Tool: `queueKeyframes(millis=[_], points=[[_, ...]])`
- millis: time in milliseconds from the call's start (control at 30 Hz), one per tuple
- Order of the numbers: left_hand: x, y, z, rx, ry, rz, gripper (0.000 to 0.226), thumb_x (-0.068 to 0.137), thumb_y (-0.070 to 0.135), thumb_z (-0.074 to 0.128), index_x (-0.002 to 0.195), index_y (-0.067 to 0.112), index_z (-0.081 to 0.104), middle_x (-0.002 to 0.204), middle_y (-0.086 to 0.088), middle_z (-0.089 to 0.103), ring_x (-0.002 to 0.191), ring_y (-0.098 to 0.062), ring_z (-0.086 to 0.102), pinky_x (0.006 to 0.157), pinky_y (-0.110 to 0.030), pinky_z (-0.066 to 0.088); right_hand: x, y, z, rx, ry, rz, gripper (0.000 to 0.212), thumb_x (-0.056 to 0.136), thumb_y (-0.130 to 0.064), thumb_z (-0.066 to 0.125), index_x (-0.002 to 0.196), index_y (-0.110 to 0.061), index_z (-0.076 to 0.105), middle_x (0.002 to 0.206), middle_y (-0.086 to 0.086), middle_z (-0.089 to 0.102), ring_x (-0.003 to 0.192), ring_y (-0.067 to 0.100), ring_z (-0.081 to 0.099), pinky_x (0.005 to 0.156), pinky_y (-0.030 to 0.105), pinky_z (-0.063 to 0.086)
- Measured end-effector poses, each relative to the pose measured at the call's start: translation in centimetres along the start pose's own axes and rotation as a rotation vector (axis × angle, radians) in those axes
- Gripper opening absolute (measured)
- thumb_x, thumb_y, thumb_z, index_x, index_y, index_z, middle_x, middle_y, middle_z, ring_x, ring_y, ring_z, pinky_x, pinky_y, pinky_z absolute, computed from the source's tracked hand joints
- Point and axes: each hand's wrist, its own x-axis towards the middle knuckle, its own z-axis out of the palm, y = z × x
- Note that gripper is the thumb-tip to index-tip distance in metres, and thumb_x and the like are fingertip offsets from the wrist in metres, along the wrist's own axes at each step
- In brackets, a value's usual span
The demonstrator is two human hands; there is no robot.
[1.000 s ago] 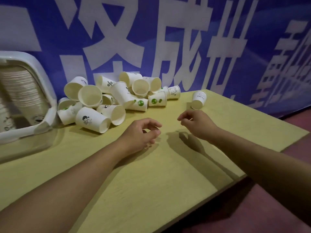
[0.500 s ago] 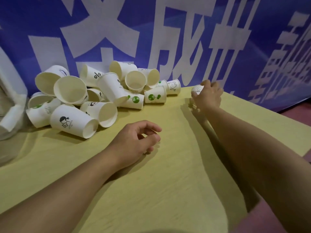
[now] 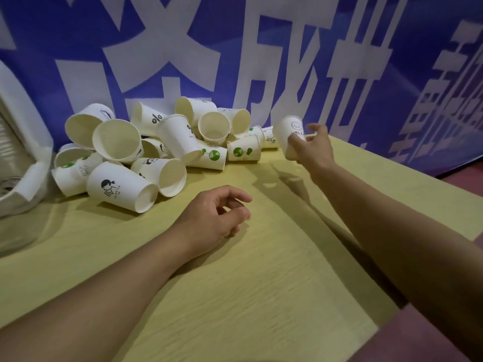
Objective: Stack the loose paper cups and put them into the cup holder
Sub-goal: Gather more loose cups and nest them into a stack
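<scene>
A pale yellow wood-grain counter (image 3: 261, 283) is seen from above, backed by a blue banner with large white characters (image 3: 287, 61). The pile of loose white paper cups (image 3: 146, 152) serves as landmark.

- Pile: lying against the banner at the far left part of the counter — cups tumbled on their sides, mouths turned various ways, some resting on others. A white cup printed with a small black figure (image 3: 121, 188) lies at the near edge of the pile, mouth toward the right. Two white cups printed with green globes (image 3: 244, 152) lie at the pile's right side.
- White plastic cup holder (image 3: 24, 152): at the left of the pile, touching the frame edge; a ribbed stack of nested cups is visible inside it.
- White paper cup marked "HELLO" (image 3: 291, 134): just right of the pile, lifted clear of the counter and tilted, base uppermost. It is gripped by the right hand (image 3: 312, 147), whose fingers (image 3: 317, 129) are wrapped around its wall.
- Left hand (image 3: 211, 220): in front of the pile, resting on the counter, palm down. Its fingers are loosely curled with a narrow gap to the thumb — nothing is held.
</scene>
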Motion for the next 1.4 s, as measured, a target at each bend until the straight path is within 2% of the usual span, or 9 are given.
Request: queueKeyframes(millis=[167, 400, 567, 700, 800, 933, 1100, 1267, 1400], points=[[0.0, 0.0, -0.2, -0.149, 0.115, -0.035, 0.015, 0.104, 0.025, 0.051, 0.11, 0.027, 0.065, 0.09, 0.0, 0.074, 0.063, -0.018, 0.063, 0.054, -0.03, 0.043, -9.1, -2.7, 1.2, 0.333, -0.197, -0.102, 0.06, 0.089, -0.019, 0.067, 0.14, -0.028, 0.037, 0.11, -0.008, 0.05, 0.091, 0.018, 0.064, 0.077, 0.033, 0.062], [-0.3, 0.5, -0.4, -0.221, 0.331, 0.013, 0.033, 0.101, 0.053, 0.046, 0.131, 0.04, 0.045, 0.117, 0.001, 0.064, 0.08, -0.018, 0.064, 0.054, -0.026, 0.046, -12.7, -2.7, 1.0, 0.13, -0.419, -0.431, 0.078, 0.087, -0.023, 0.075, 0.141, -0.046, 0.024, 0.118, -0.021, 0.042, 0.103, 0.011, 0.057, 0.075, 0.017, 0.057], [-0.5, 0.6, -0.6, -0.235, 0.42, 0.101, 0.068, 0.086, 0.063, 0.043, 0.147, 0.037, 0.03, 0.132, 0.004, 0.053, 0.111, -0.01, 0.06, 0.09, -0.046, 0.055, -13.8, -2.3, 1.4, 0.09, -0.611, -0.475, 0.081, 0.085, -0.025, 0.075, 0.146, -0.048, 0.026, 0.122, -0.018, 0.044, 0.1, 0.013, 0.06, 0.078, 0.032, 0.062], [-0.6, 0.5, -0.7, -0.179, 0.422, 0.152, 0.074, 0.085, 0.051, 0.061, 0.148, 0.04, 0.023, 0.135, 0.002, 0.053, 0.109, -0.009, 0.063, 0.084, -0.027, 0.058, -14.3, -2.0, 1.9, 0.054, -0.764, -0.459, 0.073, 0.09, -0.017, 0.072, 0.145, -0.042, 0.033, 0.121, -0.006, 0.05, 0.095, 0.017, 0.065, 0.077, 0.042, 0.062], [-0.5, 0.0, -0.8, -0.134, 0.421, 0.179, 0.076, 0.087, 0.043, 0.074, 0.145, 0.044, 0.024, 0.129, 0.006, 0.054, 0.105, -0.003, 0.063, 0.082, -0.018, 0.055, -14.0, -1.9, 1.7, 0.029, -0.752, -0.452, 0.056, 0.094, -0.016, 0.065, 0.141, -0.037, 0.044, 0.115, -0.003, 0.06, 0.096, 0.014, 0.065, 0.078, 0.039, 0.061], [-0.2, 0.0, -1.0, -0.164, 0.42, 0.159, 0.076, 0.074, 0.055, 0.071, 0.14, 0.044, 0.033, 0.133, 0.003, 0.055, 0.108, -0.012, 0.064, 0.086, -0.031, 0.057, -12.3, -1.9, 1.6, 0.106, -0.461, -0.42, 0.04, 0.097, -0.008, 0.057, 0.13, -0.03, 0.056, 0.092, -0.007, 0.072, 0.089, 0.01, 0.067, 0.077, 0.031, 0.06], [0.4, -0.4, -1.3, -0.196, 0.457, 0.161, 0.078, 0.073, 0.057, 0.072, 0.14, 0.042, 0.035, 0.137, 0.004, 0.054, 0.112, -0.009, 0.062, 0.093, -0.028, 0.053, -6.5, -2.0, 4.1, -0.372, -0.316, -0.473, 0.023, 0.093, -0.016, 0.066, 0.113, -0.027, 0.067, 0.112, -0.011, 0.065, 0.1, 0.009, 0.058, 0.095, 0.033, 0.053], [0.8, -1.1, -1.6, -0.191, 0.427, 0.129, 0.082, 0.08, 0.033, 0.082, 0.14, 0.045, 0.027, 0.132, -0.006, 0.052, 0.099, -0.017, 0.062, 0.064, -0.012, 0.05, -1.0, -2.4, 7.1, -0.854, -0.366, -0.715, 0.046, 0.086, -0.034, 0.076, 0.129, -0.029, 0.06, 0.136, -0.004, 0.06, 0.126, 0.022, 0.052, 0.106, 0.05, 0.044], [1.1, -1.4, -1.8, -0.208, 0.465, 0.134, 0.073, 0.079, 0.035, 0.082, 0.134, 0.044, 0.036, 0.127, -0.005, 0.056, 0.097, -0.02, 0.064, 0.06, -0.014, 0.05, 2.2, -2.5, 8.8, -1.121, -0.415, -0.775, 0.062, 0.083, -0.049, 0.075, 0.135, -0.029, 0.05, 0.13, -0.004, 0.063, 0.123, 0.025, 0.055, 0.109, 0.055, 0.033]])
